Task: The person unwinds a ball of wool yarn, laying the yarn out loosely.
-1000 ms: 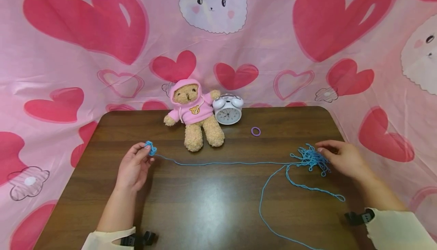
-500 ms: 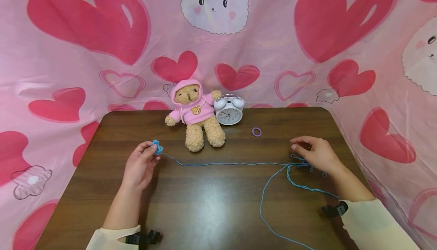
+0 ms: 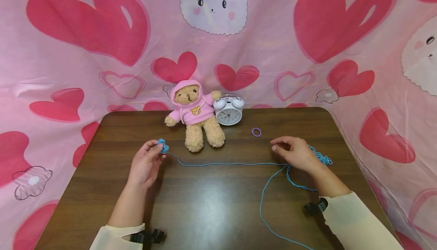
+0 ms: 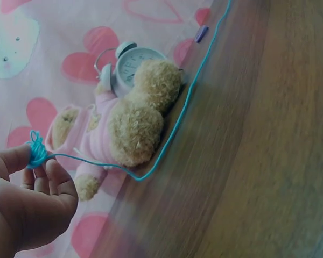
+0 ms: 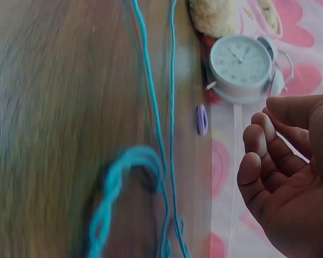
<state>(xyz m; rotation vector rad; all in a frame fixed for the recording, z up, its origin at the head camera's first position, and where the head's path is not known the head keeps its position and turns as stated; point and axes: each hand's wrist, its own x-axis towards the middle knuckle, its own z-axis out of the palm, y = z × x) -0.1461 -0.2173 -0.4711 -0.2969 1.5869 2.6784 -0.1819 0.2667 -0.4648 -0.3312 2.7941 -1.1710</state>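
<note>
My left hand (image 3: 146,165) pinches a small bunch of blue yarn (image 3: 164,146) between thumb and fingers, above the table's left part. From the bunch a single strand (image 3: 222,164) runs right across the table. My right hand (image 3: 296,153) hovers over that strand near the tangled heap of yarn (image 3: 322,156), which it partly hides in the head view. In the right wrist view its fingers (image 5: 251,166) are loosely bent with nothing between them. A twisted loop of yarn (image 5: 112,185) and two strands lie beside it.
A teddy bear (image 3: 196,109) in a pink hoodie leans by a white alarm clock (image 3: 228,114) at the back of the brown table (image 3: 205,200). A purple ring (image 3: 256,132) lies right of the clock. Another yarn strand (image 3: 262,204) curves to the front edge.
My right hand has moved left, away from the yarn heap, with nothing in it. My left hand has shifted slightly right with the bunch of yarn.
</note>
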